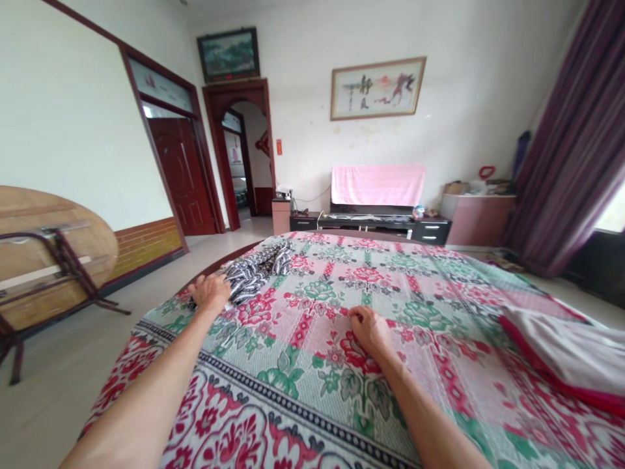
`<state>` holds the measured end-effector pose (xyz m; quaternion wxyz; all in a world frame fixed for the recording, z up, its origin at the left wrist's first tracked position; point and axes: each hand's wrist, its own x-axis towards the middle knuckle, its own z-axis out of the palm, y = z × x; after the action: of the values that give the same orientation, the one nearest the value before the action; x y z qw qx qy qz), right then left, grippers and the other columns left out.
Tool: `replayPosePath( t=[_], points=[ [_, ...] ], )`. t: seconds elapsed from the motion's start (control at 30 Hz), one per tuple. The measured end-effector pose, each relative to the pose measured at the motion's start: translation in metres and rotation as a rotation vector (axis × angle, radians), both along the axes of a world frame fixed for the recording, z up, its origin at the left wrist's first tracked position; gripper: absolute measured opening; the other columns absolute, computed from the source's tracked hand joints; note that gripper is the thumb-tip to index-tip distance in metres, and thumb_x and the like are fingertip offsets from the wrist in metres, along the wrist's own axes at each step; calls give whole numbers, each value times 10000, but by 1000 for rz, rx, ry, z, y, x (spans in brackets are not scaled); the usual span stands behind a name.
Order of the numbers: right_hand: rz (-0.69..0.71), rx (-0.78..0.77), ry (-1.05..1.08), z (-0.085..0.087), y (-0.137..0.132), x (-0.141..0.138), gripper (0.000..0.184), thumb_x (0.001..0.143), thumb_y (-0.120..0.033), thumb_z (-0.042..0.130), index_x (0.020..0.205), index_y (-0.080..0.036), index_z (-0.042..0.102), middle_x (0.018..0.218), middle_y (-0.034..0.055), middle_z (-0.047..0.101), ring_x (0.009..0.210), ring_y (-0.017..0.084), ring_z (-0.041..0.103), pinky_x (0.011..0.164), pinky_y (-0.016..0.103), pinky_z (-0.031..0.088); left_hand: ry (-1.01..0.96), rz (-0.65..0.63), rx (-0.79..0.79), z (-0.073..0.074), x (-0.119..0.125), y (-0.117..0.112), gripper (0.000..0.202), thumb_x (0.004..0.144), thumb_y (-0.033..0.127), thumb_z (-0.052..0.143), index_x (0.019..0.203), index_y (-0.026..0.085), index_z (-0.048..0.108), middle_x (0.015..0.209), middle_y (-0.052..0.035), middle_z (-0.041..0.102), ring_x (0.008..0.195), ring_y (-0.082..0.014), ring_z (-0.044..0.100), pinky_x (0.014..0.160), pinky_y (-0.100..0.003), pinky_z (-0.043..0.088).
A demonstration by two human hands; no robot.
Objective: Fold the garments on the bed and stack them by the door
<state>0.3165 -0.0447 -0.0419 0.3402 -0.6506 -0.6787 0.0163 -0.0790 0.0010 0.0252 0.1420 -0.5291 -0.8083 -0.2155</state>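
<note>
My left hand (211, 293) lies on the near left end of a bunched black-and-white patterned cloth (258, 266). Its fingers bend down into the fabric, and their tips are partly hidden. Beneath is a large flowered cover (312, 326) in pink, green and red, spread over a wide surface. Toward the middle of this cover rests my right hand (371, 331), apart from the patterned cloth. The right fingers are curled inward, and nothing shows in them.
A folded light cloth with a red edge (576, 352) lies on the cover at the right. At the left leans a round folding table (58, 241). Beyond the cover stands a low cabinet (430, 231), with a pink towel (378, 184) draped above it. Purple curtains (561, 150) hang at the right.
</note>
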Motion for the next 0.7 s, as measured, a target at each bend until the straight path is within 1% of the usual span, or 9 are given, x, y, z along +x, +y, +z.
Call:
replayPosePath(
  t=[0.07, 0.17, 0.23, 0.3, 0.4, 0.5, 0.57, 0.63, 0.7],
  points=[
    [4, -5, 9, 0, 0, -1, 253, 810, -213, 466, 824, -234, 718, 870, 27, 713, 755, 164, 638, 690, 232, 432, 38, -35, 23, 2, 2, 3, 322, 862, 347, 414, 959, 241, 702, 1075, -98, 691, 1060, -297, 522, 903, -457, 316],
    [12, 7, 53, 0, 0, -1, 253, 792, -211, 465, 805, -238, 716, 853, 27, 715, 749, 164, 639, 696, 233, 440, 117, -119, 48, 12, 32, 1, 349, 864, 292, 380, 978, 212, 701, 1000, -109, 702, 992, -274, 570, 902, -444, 300],
    [16, 38, 136, 1, 1, 1, 254, 774, -218, 462, 804, -242, 713, 857, 26, 721, 753, 168, 644, 714, 242, 455, 165, -222, 68, 18, 64, -4, 344, 857, 261, 384, 988, 210, 698, 995, -105, 703, 1008, -263, 581, 938, -438, 272],
    [0, 74, 273, 2, 3, 3, 268, 768, -253, 449, 817, -234, 711, 861, 34, 727, 755, 180, 650, 725, 261, 472, 187, -372, 43, 21, 102, -13, 335, 856, 245, 391, 985, 215, 698, 1008, -101, 704, 1027, -253, 586, 955, -418, 271],
    [-38, 111, 508, 5, 3, 8, 329, 774, -360, 443, 881, -196, 708, 809, 54, 725, 702, 192, 645, 672, 278, 489, 150, -569, -39, 17, 158, -28, 317, 856, 232, 408, 955, 194, 707, 955, -120, 711, 958, -242, 622, 940, -393, 309],
    [-56, 130, 714, 9, 0, 12, 414, 756, -440, 465, 964, -158, 686, 820, 70, 722, 667, 186, 632, 623, 276, 489, -24, -710, -124, 9, 202, -42, 328, 844, 230, 429, 994, 199, 718, 922, -116, 727, 892, -230, 651, 842, -336, 394],
    [-61, 144, 849, 11, -1, 13, 443, 747, -460, 471, 994, -148, 665, 861, 85, 720, 678, 180, 638, 616, 270, 490, -187, -847, -142, 4, 220, -51, 328, 833, 224, 445, 989, 212, 733, 922, -95, 738, 850, -215, 663, 776, -297, 430],
    [-73, 153, 972, 14, -1, 15, 460, 742, -482, 471, 1002, -146, 646, 885, 98, 717, 691, 179, 648, 590, 262, 488, -348, -1033, -172, 2, 228, -58, 314, 817, 262, 502, 1027, 220, 732, 964, -69, 741, 844, -197, 666, 759, -263, 453],
    [-85, 146, 1044, 15, -1, 16, 468, 734, -504, 478, 993, -148, 638, 889, 105, 716, 697, 186, 654, 561, 258, 482, -495, -1185, -234, 3, 226, -61, 389, 785, 331, 580, 1137, 208, 691, 1031, -60, 731, 869, -185, 668, 768, -240, 472]
  ],
)
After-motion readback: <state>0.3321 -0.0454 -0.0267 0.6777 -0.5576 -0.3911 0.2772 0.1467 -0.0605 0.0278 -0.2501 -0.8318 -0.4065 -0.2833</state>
